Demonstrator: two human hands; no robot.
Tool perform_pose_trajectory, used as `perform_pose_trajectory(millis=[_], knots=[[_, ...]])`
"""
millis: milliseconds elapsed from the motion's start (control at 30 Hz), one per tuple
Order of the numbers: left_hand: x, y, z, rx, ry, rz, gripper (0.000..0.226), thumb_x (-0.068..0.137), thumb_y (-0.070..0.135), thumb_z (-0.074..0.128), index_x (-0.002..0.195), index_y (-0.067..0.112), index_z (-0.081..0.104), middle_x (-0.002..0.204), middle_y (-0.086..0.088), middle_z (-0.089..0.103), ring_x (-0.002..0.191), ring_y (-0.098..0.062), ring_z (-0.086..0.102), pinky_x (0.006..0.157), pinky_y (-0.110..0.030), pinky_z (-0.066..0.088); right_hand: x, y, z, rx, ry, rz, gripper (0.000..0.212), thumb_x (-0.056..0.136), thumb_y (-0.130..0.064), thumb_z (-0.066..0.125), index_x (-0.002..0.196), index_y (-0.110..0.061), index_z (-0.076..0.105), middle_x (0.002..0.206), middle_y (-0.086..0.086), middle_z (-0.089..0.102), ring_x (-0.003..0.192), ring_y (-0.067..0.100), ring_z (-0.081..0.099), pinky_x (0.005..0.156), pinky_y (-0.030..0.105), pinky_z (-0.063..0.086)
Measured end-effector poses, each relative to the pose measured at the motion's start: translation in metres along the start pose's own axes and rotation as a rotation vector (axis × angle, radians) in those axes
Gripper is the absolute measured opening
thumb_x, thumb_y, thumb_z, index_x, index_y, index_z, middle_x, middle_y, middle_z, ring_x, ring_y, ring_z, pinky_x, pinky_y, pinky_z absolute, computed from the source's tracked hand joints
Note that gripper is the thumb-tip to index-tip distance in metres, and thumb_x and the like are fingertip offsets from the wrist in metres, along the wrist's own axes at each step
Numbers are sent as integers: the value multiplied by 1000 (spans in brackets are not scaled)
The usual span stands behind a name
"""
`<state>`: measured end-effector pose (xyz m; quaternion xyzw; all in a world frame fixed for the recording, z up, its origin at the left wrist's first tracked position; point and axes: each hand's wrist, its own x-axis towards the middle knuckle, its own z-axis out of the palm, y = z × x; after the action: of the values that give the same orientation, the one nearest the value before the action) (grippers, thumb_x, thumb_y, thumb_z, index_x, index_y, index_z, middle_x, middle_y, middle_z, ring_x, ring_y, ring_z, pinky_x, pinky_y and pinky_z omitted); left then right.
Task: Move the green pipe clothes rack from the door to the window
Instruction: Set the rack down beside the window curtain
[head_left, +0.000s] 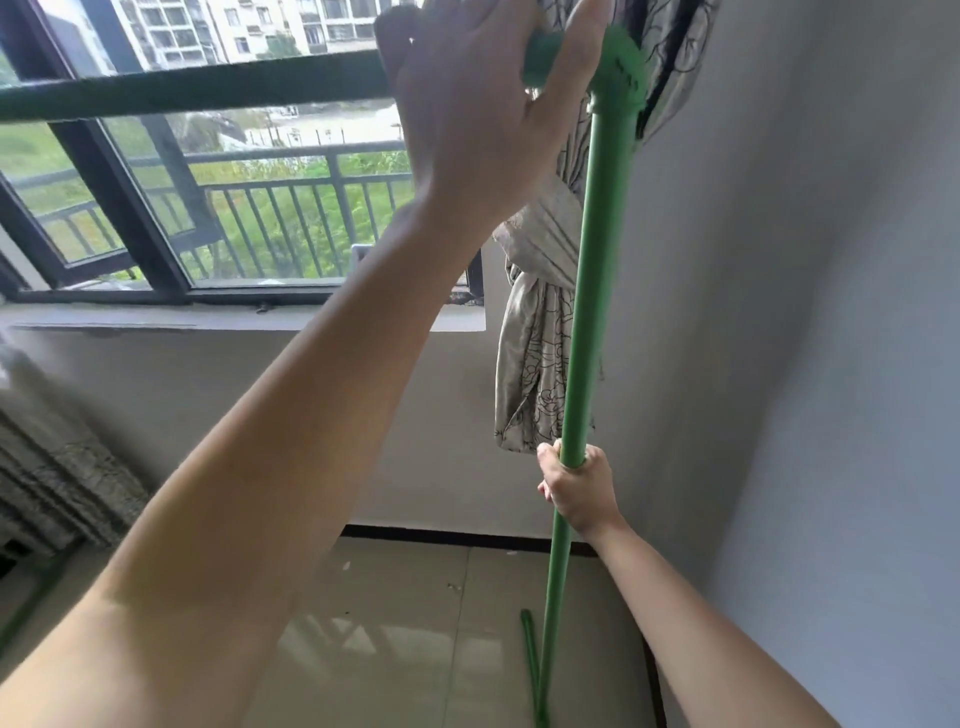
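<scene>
The green pipe clothes rack (597, 260) stands in front of the window (218, 208). Its top bar runs left across the glass. Its right upright drops to a green foot on the tiled floor. My left hand (483, 98) is raised to the rack's top right corner, fingers wrapped over the top bar beside the elbow joint. My right hand (576, 488) is closed around the upright about halfway down. The rack's left end is out of view.
A patterned curtain (535, 353), tied in a bundle, hangs behind the upright in the corner. A grey wall (805, 364) stands close on the right. The window sill (156, 317) runs below the frame. A grey textured fabric (47, 467) lies at the left edge.
</scene>
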<state>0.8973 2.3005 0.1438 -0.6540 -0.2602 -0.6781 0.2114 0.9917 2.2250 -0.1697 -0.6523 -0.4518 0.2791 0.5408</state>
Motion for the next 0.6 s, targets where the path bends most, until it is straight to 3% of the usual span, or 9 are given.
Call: perform_pose_trajectory(millis=[67,133,233,300,400,533,600], knots=[[1,-3,24,15,-1,-14,42,92,49,58,60,26,44,60,12,42,63,-16,44,71,-30,22,26,2,-6,8,-53,-19,41,90,1,54,50,4,44,46,13,47,45,27,51,47,53,50],[3,-6,54,23,-36,-36,43,93,49,55,60,23,50,60,10,43,65,-15,40,71,-30,21,59,6,-15,-12,-79,-27,39,91,0,54,54,7,48,48,15,48,45,25,50,45,52,49],[0,-19,79,-3,-197,-12,42,96,48,51,74,14,64,71,6,50,74,-16,43,75,-29,21,100,12,-22,-31,-99,-22,42,94,-6,55,52,-7,49,43,5,48,38,20,46,42,45,46],[-2,-30,90,10,-365,42,39,97,47,50,100,13,68,88,1,59,89,-17,48,85,-29,24,126,11,-25,-57,-85,-9,43,95,-11,55,53,-13,49,45,1,50,35,17,46,44,41,48],[-8,-55,99,140,-469,150,49,97,43,52,134,11,56,120,-10,64,113,-27,54,106,-44,30,156,4,-29,-64,-43,55,34,97,-14,57,64,-8,56,49,2,51,32,6,48,42,27,49],[-19,-89,112,244,-437,161,55,95,37,58,142,12,48,134,-13,58,129,-31,48,113,-58,26,184,5,-26,-109,-23,45,40,99,-23,58,63,-8,62,51,3,58,37,11,54,43,27,51],[-21,-97,119,240,-440,148,59,91,37,61,142,11,48,133,-14,57,130,-30,46,114,-60,23,191,8,-21,-96,-8,59,41,100,-23,58,61,-9,61,49,1,56,31,3,50,38,24,47]])
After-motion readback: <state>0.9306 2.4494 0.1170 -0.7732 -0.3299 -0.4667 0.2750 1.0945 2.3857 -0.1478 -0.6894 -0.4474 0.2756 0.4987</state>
